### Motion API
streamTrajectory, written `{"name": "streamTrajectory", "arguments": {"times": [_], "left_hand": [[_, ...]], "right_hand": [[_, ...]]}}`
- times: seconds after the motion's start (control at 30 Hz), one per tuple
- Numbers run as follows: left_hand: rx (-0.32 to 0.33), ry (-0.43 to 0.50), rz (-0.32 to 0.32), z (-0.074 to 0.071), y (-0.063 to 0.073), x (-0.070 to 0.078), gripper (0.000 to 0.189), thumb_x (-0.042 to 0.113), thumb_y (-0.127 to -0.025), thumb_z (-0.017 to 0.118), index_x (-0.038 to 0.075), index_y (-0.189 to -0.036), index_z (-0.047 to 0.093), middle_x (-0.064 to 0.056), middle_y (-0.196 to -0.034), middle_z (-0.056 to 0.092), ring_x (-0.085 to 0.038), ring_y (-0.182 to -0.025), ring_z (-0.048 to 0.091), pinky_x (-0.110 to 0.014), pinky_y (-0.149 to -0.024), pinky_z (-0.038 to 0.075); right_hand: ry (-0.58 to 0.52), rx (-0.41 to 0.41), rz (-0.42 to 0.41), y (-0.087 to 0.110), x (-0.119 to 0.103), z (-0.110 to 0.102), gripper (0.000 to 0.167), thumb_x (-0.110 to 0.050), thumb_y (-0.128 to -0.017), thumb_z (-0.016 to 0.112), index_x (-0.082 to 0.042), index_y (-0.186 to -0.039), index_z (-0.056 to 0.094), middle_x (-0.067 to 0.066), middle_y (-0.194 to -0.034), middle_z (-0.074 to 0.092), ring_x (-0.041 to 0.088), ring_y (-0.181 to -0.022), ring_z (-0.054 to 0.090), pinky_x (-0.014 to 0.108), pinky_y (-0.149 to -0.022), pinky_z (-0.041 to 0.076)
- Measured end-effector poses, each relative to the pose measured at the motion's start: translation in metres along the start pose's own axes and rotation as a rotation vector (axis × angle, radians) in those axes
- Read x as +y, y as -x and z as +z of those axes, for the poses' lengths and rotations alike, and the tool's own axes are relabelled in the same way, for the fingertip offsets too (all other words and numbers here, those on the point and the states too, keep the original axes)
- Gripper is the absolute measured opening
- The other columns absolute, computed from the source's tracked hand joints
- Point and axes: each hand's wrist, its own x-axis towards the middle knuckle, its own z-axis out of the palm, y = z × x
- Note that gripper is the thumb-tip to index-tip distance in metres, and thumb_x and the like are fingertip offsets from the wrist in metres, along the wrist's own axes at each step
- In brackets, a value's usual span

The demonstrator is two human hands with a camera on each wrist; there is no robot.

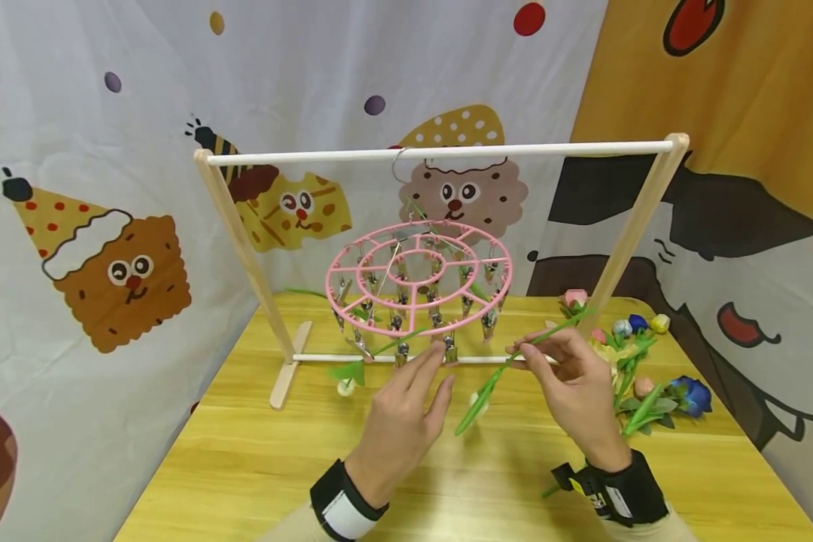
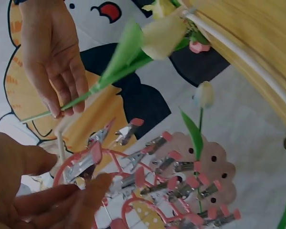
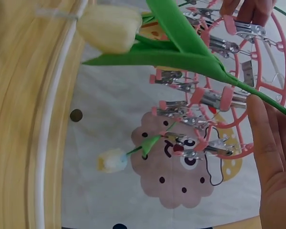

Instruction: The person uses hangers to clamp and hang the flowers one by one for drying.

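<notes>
My right hand (image 1: 579, 384) pinches the green stem of a white artificial tulip (image 3: 109, 28), with thumb and fingers on the stem. The bloom tilts down, toward the middle of the table. My left hand (image 1: 403, 414) is raised at the front rim of a pink round clip hanger (image 1: 412, 307). Its fingertips are beside a metal clip (image 1: 450, 348) with pink tips; whether they touch it is unclear. In the left wrist view, thumb and forefinger stand apart. Another white tulip (image 1: 345, 388) hangs bloom-down at the hanger's left front, and a further white tulip (image 2: 205, 95) hangs farther back.
The hanger hooks over the white top bar (image 1: 312, 156) of a wooden stand, whose lower bar (image 1: 339, 359) crosses behind the hands. Several artificial flowers, including a blue flower (image 1: 692, 397) and a pink flower (image 1: 573, 297), lie on the table's right. A printed curtain (image 1: 278, 75) is behind.
</notes>
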Motion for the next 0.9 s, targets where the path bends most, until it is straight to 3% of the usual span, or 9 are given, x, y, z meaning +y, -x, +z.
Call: {"name": "streamTrajectory", "arguments": {"times": [0.23, 0.43, 0.63, 0.9], "left_hand": [[-0.031, -0.004, -0.148, 0.008, -0.012, 0.006, 0.045, 0.013, -0.107, 0.088, -0.006, -0.144, 0.073, -0.022, -0.127, 0.085, -0.03, -0.116, 0.088, -0.028, -0.101, 0.071], [-0.076, 0.156, -0.3, 0.014, -0.022, 0.006, 0.039, 0.017, -0.108, 0.086, -0.003, -0.14, 0.076, -0.018, -0.12, 0.087, -0.029, -0.108, 0.088, -0.032, -0.091, 0.074], [-0.075, 0.261, -0.431, 0.015, -0.029, 0.005, 0.032, 0.02, -0.109, 0.086, 0.003, -0.134, 0.079, -0.013, -0.118, 0.088, -0.025, -0.105, 0.088, -0.03, -0.09, 0.074], [-0.101, 0.374, -0.552, 0.014, -0.037, -0.003, 0.023, 0.023, -0.108, 0.085, 0.009, -0.125, 0.082, -0.008, -0.112, 0.088, -0.023, -0.101, 0.088, -0.029, -0.091, 0.074]], "right_hand": [[0.0, 0.003, -0.007, -0.003, -0.002, 0.008, 0.03, 0.036, -0.098, 0.062, 0.021, -0.123, 0.068, 0.016, -0.119, 0.079, 0.021, -0.11, 0.087, 0.035, -0.087, 0.074], [0.062, 0.033, -0.007, -0.005, -0.003, 0.011, 0.031, 0.034, -0.095, 0.069, 0.017, -0.12, 0.072, 0.016, -0.115, 0.085, 0.016, -0.105, 0.088, 0.031, -0.088, 0.074], [0.153, 0.052, 0.078, -0.004, -0.006, 0.015, 0.031, 0.028, -0.096, 0.075, 0.009, -0.12, 0.078, 0.001, -0.117, 0.089, 0.01, -0.103, 0.087, 0.025, -0.089, 0.072], [0.098, 0.035, 0.134, -0.003, -0.004, 0.017, 0.028, 0.026, -0.097, 0.076, 0.011, -0.121, 0.077, -0.001, -0.115, 0.089, 0.014, -0.098, 0.088, 0.025, -0.087, 0.073]]}}
